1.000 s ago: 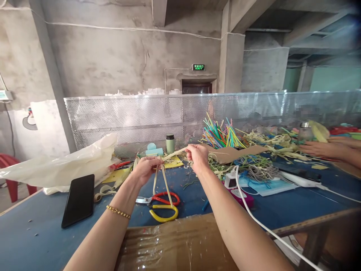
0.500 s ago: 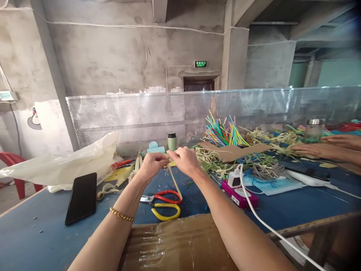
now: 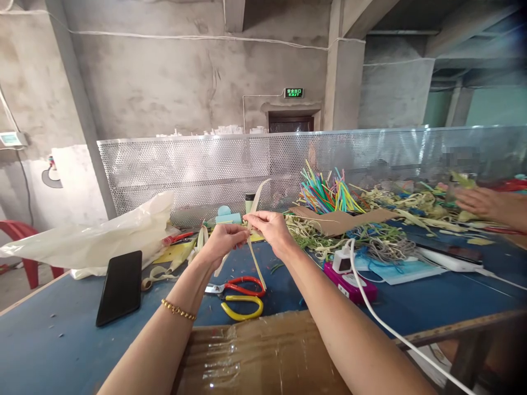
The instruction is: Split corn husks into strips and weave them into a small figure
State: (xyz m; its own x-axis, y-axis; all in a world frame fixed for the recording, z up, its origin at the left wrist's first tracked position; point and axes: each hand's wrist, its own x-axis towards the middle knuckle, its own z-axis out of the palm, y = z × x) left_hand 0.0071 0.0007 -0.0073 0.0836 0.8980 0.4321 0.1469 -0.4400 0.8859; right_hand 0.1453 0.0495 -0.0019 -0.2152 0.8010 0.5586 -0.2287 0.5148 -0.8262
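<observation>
Left hand [image 3: 228, 238]: you pinch a pale strip [image 3: 257, 195] beyond the scissors [image 3: 241, 298];
Right hand [image 3: 269, 227]: you pinch it too, just beside your left;
Phone [image 3: 119, 288]: left of the scissors

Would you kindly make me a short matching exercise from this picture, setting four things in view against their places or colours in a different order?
Things:
1. pale strip
2. scissors
3. gold bracelet
4. purple box

Places or colours:
A. around the left wrist
B. under a white block
C. held at the fingertips of the left hand and right hand
D. one handle red, one yellow

Pairs: 1-C, 2-D, 3-A, 4-B
</observation>
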